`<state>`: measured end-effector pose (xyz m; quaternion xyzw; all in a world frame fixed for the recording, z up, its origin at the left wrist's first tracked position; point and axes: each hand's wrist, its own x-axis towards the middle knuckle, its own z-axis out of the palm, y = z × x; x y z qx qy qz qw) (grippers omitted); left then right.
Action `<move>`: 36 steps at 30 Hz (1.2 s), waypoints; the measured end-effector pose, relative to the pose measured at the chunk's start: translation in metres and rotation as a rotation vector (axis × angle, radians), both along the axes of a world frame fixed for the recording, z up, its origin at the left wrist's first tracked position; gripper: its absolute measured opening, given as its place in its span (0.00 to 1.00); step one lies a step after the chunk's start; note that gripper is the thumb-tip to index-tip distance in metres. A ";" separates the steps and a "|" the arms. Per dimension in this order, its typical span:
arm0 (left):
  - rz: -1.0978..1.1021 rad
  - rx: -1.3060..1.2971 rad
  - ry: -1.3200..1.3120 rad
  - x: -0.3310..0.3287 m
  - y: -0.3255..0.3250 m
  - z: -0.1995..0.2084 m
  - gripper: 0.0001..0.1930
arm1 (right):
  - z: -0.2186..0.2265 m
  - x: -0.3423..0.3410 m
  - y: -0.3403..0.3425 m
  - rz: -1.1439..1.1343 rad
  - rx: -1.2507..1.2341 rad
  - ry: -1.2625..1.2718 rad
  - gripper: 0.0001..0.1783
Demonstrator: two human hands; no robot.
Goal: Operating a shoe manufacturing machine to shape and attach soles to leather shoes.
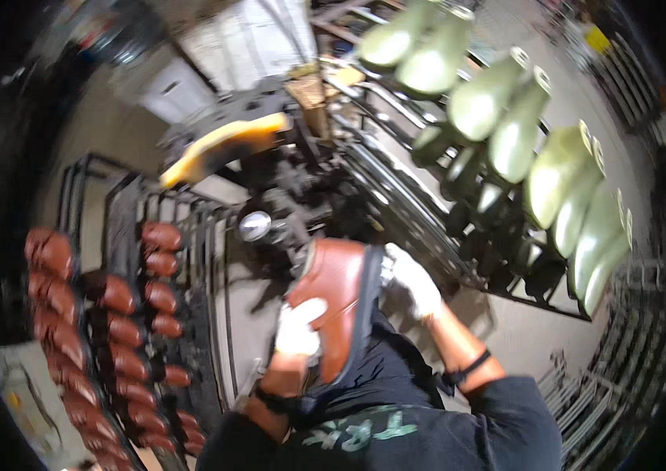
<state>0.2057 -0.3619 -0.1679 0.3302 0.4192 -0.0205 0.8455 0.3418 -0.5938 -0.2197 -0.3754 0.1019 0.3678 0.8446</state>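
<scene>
A brown leather shoe (334,294) with a dark sole is tilted on its side in front of my body, its toe pointing down toward my lap. My left hand (299,328), in a white glove, grips the shoe's upper from the left, fingers wrapped over the leather. On the other side, my right hand (414,281), also gloved in white, is beside the sole near the heel end. Its fingers are bent and blurred, and what lies between them, if anything, is hidden. Just beyond the shoe's opening stands a dark metal machine (294,192).
An orange-yellow curved bar (227,141) tops the machine, with a round shiny metal part (255,226) below it. Several brown shoes (62,337) fill the racks at left. At right, a metal rack (419,200) carries several pale green shoe lasts (513,141). More metal racks (623,361) stand far right.
</scene>
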 end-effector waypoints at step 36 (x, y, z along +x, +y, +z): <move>-0.027 0.321 -0.172 -0.064 0.133 0.038 0.09 | 0.292 0.015 0.193 0.245 -1.291 -1.293 0.59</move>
